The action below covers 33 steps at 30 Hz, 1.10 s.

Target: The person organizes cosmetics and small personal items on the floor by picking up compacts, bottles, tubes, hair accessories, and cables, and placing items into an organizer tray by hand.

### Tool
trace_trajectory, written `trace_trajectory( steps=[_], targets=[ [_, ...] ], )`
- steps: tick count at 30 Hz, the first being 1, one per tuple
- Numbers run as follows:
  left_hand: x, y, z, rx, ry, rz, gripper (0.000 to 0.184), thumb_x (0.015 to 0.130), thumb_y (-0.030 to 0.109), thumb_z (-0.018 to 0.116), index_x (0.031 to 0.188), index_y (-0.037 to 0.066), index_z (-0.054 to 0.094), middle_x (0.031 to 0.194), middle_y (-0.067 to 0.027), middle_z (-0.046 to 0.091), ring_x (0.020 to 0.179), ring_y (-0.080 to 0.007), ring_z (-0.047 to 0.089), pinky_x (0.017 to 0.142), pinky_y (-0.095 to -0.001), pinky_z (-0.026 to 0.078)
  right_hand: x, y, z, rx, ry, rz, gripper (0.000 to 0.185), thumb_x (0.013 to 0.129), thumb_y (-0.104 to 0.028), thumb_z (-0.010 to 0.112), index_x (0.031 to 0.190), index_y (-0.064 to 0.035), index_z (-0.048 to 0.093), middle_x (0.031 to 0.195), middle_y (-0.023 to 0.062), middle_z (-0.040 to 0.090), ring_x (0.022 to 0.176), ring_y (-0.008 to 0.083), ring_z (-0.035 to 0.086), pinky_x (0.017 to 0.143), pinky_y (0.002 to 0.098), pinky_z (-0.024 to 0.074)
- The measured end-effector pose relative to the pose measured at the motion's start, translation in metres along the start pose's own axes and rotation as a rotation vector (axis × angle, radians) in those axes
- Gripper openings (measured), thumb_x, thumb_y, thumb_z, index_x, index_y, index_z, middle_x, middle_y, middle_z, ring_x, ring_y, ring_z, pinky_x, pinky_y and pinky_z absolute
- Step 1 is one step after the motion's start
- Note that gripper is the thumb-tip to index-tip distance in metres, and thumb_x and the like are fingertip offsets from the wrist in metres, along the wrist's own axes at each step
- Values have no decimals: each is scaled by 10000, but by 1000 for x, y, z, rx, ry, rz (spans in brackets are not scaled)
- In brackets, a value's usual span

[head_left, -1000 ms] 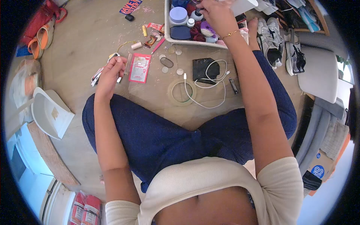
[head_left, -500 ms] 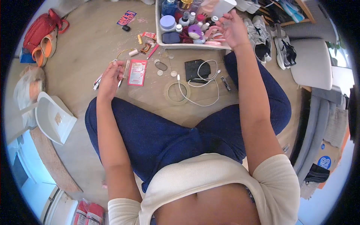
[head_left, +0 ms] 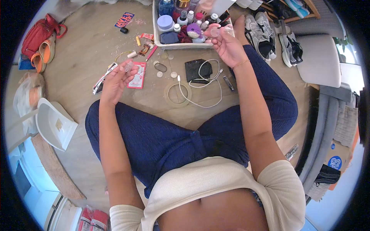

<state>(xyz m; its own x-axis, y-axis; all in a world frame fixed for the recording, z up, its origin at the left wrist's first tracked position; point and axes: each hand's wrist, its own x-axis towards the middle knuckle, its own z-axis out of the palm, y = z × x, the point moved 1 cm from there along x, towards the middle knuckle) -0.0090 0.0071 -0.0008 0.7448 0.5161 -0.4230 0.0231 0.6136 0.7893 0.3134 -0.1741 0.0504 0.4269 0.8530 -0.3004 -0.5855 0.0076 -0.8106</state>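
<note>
My left hand (head_left: pixel 120 79) has its fingers closed round a small clear plastic piece (head_left: pixel 128 66), just above a red and white packet (head_left: pixel 137 76). Raised at the front right corner of a white basket (head_left: pixel 185 45), my right hand (head_left: pixel 230 48) pinches a small clear round piece (head_left: pixel 215 32). Bottles, jars and a purple crocheted item (head_left: pixel 194 30) fill the basket. A black pouch (head_left: pixel 198 70), a white cable (head_left: pixel 205 105), a clear tape roll (head_left: pixel 168 94) and several coins lie on the floor between my hands and legs.
Sneakers (head_left: pixel 259 36) and a white chair (head_left: pixel 320 61) are at the right. A red bag (head_left: pixel 37 38), orange-lined shoes (head_left: pixel 47 51) and a white dustpan (head_left: pixel 56 124) lie at the left. Small wrappers and a pink stick (head_left: pixel 152 53) are scattered near the basket.
My right hand has come back from inside the basket toward me, now with a clear round piece in its fingers. My left hand has turned and shifted slightly right, over the packet. The view has shifted.
</note>
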Motion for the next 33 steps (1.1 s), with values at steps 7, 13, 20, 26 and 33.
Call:
trace_trajectory(
  steps=[7,13,20,26,33],
  targets=[
    [0,-12,30,78,-6,-18,404,912,201,514,1262,13,439,1080,-94,593,983,-165,581,844,-262,466,-22,31,36,-476,198,-51,233,934,-278,470,970,-78,586,926,41,631,703,72,537,632,204,463],
    [6,-17,36,83,5,-53,380,895,125,517,1266,76,446,1037,-57,584,936,-143,584,802,-237,463,-37,94,100,-1324,-170,-210,286,911,-299,469,949,-46,597,833,137,605,765,333,573,713,387,468],
    [2,-18,37,178,-15,-45,364,891,178,548,1235,88,472,1054,-46,595,947,-121,584,778,-216,454,-25,125,93,-1044,-345,-62,289,893,-275,504,1040,-31,553,882,81,558,891,168,566,764,315,443],
    [2,-15,46,-34,-75,-75,357,932,165,463,1244,-5,431,1144,-131,576,1051,-176,566,877,-259,453,-22,85,72,-438,-145,126,378,869,-137,546,1213,-23,439,1019,57,534,986,163,551,864,282,451],
    [5,-16,44,-154,-103,-80,369,957,203,413,1266,3,419,1184,-148,555,1061,-193,564,902,-288,462,-21,87,85,-836,-101,-110,394,824,-189,623,1162,-28,501,1062,115,525,861,163,564,716,281,480]
  ],
)
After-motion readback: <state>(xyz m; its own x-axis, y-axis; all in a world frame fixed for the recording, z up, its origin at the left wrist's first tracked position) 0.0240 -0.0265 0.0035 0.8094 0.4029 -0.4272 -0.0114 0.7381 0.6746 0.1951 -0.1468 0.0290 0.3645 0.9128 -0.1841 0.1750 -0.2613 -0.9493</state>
